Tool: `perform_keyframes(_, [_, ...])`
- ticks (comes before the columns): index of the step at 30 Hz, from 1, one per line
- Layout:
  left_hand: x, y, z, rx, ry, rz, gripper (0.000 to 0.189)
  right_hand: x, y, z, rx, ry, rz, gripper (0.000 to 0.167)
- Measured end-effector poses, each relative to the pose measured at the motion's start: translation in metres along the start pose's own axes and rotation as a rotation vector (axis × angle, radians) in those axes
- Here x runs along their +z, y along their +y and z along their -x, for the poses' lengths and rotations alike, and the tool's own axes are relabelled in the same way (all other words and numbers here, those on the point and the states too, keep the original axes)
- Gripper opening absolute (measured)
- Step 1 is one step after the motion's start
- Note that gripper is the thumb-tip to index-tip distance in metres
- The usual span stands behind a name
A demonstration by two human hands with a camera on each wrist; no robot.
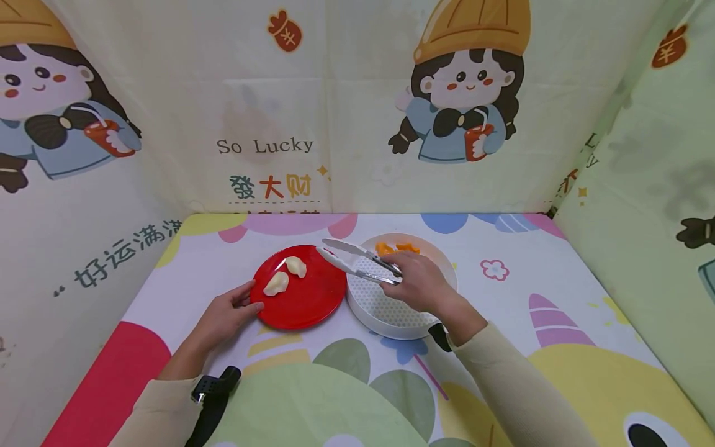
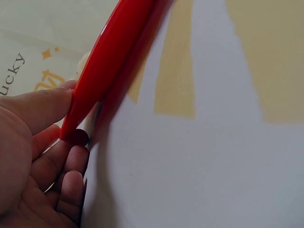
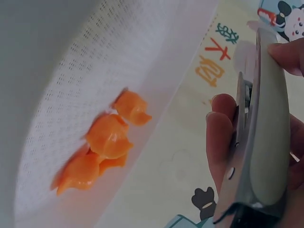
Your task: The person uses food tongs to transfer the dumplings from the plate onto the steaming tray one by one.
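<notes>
My left hand (image 1: 226, 318) pinches the left rim of a round red plate (image 1: 313, 295). In the left wrist view the thumb lies on top of the plate's edge (image 2: 118, 52) and the fingers are beneath it. Two white dumplings (image 1: 276, 284) lie on the plate's left half. My right hand (image 1: 420, 282) grips metal tongs (image 1: 357, 250), seen close up at their pale handle (image 3: 270, 118) in the right wrist view. The tongs' arms are spread, with nothing between their tips, which point left over the plate's right side.
A round white steamer tray (image 1: 385, 309) with a perforated base stands right beside the plate, under the right hand. Several orange dumplings (image 3: 109, 137) sit against its far wall. A patterned cloth (image 1: 494, 298) covers the table, with printed curtains (image 1: 357, 112) behind and at the sides.
</notes>
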State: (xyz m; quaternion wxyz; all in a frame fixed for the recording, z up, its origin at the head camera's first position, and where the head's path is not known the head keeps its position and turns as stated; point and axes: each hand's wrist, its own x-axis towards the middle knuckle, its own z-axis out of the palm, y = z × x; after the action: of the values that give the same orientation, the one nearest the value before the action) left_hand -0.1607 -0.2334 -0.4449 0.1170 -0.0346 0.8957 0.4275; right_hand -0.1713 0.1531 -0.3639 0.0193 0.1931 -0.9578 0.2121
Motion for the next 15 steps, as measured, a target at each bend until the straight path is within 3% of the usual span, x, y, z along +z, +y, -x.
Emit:
perform_keyframes(7, [0.001, 0.0, 0.0, -0.002, 0.002, 0.003, 0.085, 0.005, -0.007, -0.011, 0.014, -0.069, -0.014, 0.053])
perform_keyframes(15, [0.002, 0.0, 0.001, 0.007, 0.002, 0.005, 0.085, 0.013, -0.015, -0.018, -0.001, -0.066, -0.02, 0.048])
